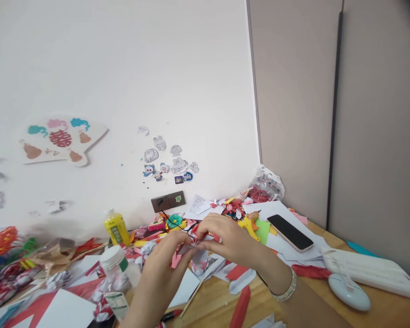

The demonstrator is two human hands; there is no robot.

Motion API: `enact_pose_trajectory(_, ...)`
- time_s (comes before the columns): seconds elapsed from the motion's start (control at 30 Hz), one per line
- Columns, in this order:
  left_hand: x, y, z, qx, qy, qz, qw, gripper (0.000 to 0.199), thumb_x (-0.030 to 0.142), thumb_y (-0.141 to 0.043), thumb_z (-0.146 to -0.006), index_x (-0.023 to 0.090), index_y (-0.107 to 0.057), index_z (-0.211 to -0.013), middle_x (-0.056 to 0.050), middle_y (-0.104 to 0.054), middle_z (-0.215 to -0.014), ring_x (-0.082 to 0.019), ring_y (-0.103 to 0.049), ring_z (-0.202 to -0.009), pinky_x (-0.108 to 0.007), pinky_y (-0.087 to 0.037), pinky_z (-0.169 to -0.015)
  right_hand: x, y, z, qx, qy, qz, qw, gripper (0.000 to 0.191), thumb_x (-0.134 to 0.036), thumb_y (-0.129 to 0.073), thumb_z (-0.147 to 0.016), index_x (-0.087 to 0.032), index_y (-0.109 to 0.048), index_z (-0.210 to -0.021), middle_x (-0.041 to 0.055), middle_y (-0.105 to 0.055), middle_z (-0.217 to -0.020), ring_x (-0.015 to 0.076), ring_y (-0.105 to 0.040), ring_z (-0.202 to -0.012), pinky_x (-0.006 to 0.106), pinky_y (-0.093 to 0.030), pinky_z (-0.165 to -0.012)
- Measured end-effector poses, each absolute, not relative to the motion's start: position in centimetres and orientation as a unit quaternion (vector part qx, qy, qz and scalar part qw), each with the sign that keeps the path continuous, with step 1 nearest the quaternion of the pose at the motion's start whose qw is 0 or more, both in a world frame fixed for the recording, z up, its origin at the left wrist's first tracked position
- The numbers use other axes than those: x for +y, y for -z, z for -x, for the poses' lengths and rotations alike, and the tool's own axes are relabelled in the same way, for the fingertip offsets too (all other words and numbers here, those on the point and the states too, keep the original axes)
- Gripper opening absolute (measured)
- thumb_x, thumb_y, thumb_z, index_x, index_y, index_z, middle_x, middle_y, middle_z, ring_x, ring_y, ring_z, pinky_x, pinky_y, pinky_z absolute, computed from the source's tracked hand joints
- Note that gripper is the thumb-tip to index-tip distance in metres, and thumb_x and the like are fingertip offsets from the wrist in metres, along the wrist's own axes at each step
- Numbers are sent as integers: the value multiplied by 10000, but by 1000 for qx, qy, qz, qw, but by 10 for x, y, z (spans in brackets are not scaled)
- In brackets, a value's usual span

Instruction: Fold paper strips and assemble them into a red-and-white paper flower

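A small folded piece of red and white paper (200, 260) is pinched between my two hands, just above the wooden table (216, 298). My left hand (164, 262) holds its left side with thumb and fingers closed. From the right, my right hand (225, 239) grips the same piece, its fingertips almost touching those of my left hand. A beaded bracelet circles my right wrist. The fingers partly cover the paper, so its exact shape is unclear. Beneath and around the hands lie a thin stick (191, 298), red strips and white paper.
On the left are a yellow bottle (116, 228), a clear jar (113, 262) and crumpled red-white paper. At the right lie a phone (290, 232), a white keyboard (376, 271) and a mouse (349, 291). Yellow scissors (249, 227) lie behind my right hand, near the wall socket.
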State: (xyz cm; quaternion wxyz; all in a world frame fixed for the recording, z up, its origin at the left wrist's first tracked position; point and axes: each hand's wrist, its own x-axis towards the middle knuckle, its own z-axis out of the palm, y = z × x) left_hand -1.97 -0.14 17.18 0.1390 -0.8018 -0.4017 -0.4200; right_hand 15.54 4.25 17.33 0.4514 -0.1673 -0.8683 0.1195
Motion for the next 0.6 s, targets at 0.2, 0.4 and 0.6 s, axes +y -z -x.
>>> enact_pose_trajectory(0.2, 2, -170, 19, -477, 376, 794, 23, 72, 266, -505, -785, 210, -484, -745, 11, -577, -697, -137, -552, -636, -241, -460, -575, 45, -170, -155, -859, -141, 211, 445, 71, -191, -618, -774, -193, -549, -756, -12, -581, -777, 123, -526, -747, 228, -387, -692)
enact_pose_trajectory(0.4, 4, -171, 19, -500, 428, 746, -101, 105, 267, -530, -746, 207, -472, -683, 31, -534, -659, -113, -531, -565, -201, -437, -475, 47, -165, -146, -847, -100, 213, 476, 107, -206, -602, -785, -190, -525, -714, -18, -571, -727, 118, -515, -708, 223, -371, -666)
enact_pose_trajectory(0.6, 4, -175, 19, -528, 450, 699, -175, 142, 298, -600, -680, 193, -505, -675, 34, -542, -613, -119, -538, -547, -193, -402, -433, 48, -160, -141, -849, -67, 205, 482, 117, -227, -555, -817, -188, -503, -720, -9, -566, -715, 121, -511, -695, 223, -367, -645)
